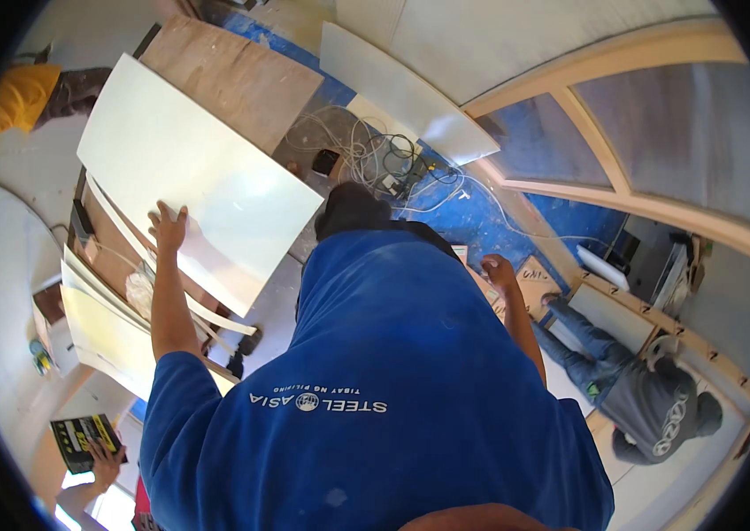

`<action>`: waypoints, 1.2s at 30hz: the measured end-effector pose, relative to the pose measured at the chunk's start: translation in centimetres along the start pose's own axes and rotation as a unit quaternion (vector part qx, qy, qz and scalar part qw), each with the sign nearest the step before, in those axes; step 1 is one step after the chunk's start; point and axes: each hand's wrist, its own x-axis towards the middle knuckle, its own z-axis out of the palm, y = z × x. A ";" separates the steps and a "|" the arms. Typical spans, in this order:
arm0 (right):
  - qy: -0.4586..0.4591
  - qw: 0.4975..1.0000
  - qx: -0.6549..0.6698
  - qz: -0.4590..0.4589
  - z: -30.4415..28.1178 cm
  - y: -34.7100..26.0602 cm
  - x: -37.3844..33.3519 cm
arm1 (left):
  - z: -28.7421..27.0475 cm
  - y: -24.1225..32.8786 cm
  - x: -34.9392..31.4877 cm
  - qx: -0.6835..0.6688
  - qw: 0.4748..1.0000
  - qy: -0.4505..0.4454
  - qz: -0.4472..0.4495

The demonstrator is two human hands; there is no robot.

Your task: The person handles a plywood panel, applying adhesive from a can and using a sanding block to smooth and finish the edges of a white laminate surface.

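Note:
My left hand (169,227) lies on a large white panel (198,159), fingers spread, near the edge closest to a narrow curved white strip (118,212). The panel rests over a brown wooden board (238,80). At my right side hangs my right hand (500,272), its fingers loosely bent and apart, with nothing visible in it. Beyond that hand, cardboard pieces (534,281) lie on the floor. Beside my left forearm are a crumpled pale bundle (138,292) and several pale sheets (109,323).
Tangled cables (361,155) lie ahead on the blue-covered floor. A long white board (410,88) and a wood-framed glazed partition (623,177) stand to the right. A person in grey (658,407) bends at right; a person in yellow (25,97) is far left. Another person's hand holds a black-and-yellow box (83,441).

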 end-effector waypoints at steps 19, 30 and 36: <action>-0.113 0.973 -0.160 -0.125 -12.1 -23.8 14.6 | -3.0 20.7 13.3 -0.081 0.952 0.190 -0.224; -0.186 0.900 -0.260 -0.295 0.9 -58.5 32.8 | -2.6 21.2 12.2 -0.007 0.947 0.210 -0.244; -0.351 0.851 -0.283 -0.269 6.8 -65.2 37.9 | -5.9 23.6 12.7 -0.062 0.949 0.170 -0.260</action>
